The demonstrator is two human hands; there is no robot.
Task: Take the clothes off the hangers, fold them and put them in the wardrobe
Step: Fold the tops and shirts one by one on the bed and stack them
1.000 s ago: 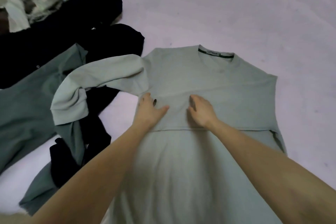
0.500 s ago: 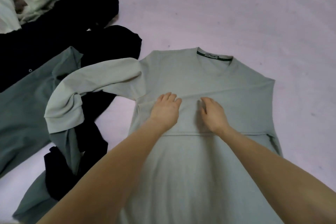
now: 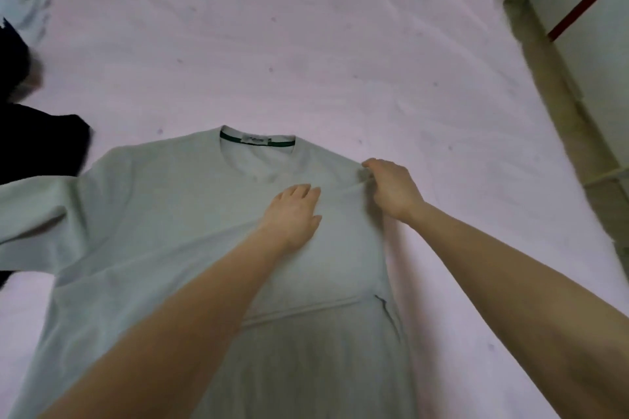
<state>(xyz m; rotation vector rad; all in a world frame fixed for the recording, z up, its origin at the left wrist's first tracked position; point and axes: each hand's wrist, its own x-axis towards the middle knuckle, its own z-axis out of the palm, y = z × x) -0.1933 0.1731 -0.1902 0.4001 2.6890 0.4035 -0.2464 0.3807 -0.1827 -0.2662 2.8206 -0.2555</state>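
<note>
While both forearms reached in from the near edge of the bed (image 3: pixel 340 27), a pale grey-green top (image 3: pixel 163 214) lay flat on the pink sheet, chest up, neckline pointing to the far end. Hem end ran off the near edge of the frame. A horizontal seam (image 3: pixel 299 309) crossed the lower body, with a short dark slit at its right end. Left hand (image 3: pixel 294 214) lay flat on the chest, fingers straight and together, pressing the cloth down, gripping nothing. Right hand (image 3: pixel 391 190) was just beside it at the top's right shoulder, fingers curled, pinching a bunched fold of the cloth and lifting it slightly off the sheet. The right sleeve was not visible; the top's right side ended in a straight edge. Left sleeve (image 3: pixel 30 211) spread out toward the bed's left edge and ran out of view. Collar (image 3: pixel 257 140) showed a dark green inner band and a small white label, text too small to read. Beyond the left sleeve a black garment (image 3: pixel 37 143) lay at the left edge, blurred. A light blue-white cloth (image 3: pixel 23 0) sat in the far left corner, also blurred. Along the right edge of the bed ran an olive border (image 3: pixel 558 105), then a white panel (image 3: pixel 599 20) with a red stripe.
</note>
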